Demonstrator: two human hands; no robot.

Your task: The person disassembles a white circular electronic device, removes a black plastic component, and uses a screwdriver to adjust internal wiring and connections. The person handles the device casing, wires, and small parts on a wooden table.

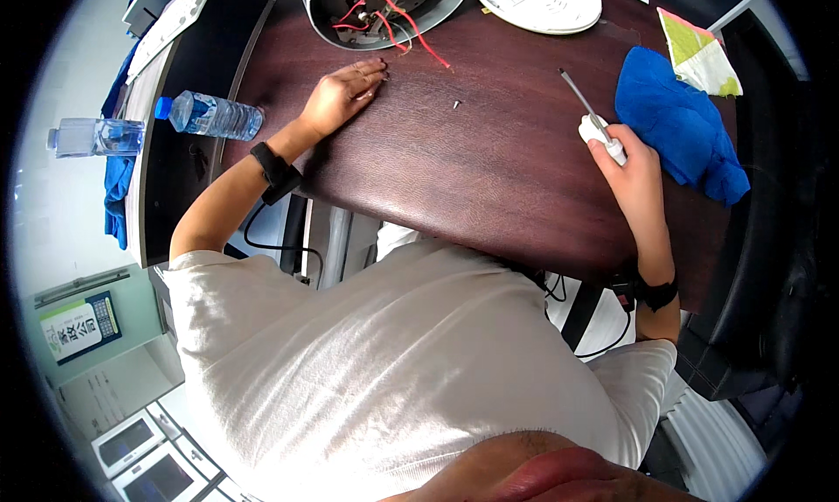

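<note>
My left hand (pixel 345 93) lies on the dark brown table with its fingers stretched out toward the right, nothing visible in them. Just beyond its fingertips is an opened round appliance (pixel 376 17), its metal insides and loose red wires (pixel 398 17) showing. In my right hand (pixel 634 163) is a screwdriver (pixel 580 98), its metal shaft pointing up and left. A small white piece (pixel 592 130) shows beside the shaft at my fingers; I cannot tell whether it is separate from the handle. Between my hands a small screw (pixel 456 104) lies on the table.
A round white slotted cover (pixel 542 0) lies at the far side. Right of my right hand are a crumpled blue cloth (pixel 677 122) and a green-and-white cloth (pixel 699 52). Water bottles (pixel 214 116) stand at the left. Black cables hang from my wristbands (pixel 276 172).
</note>
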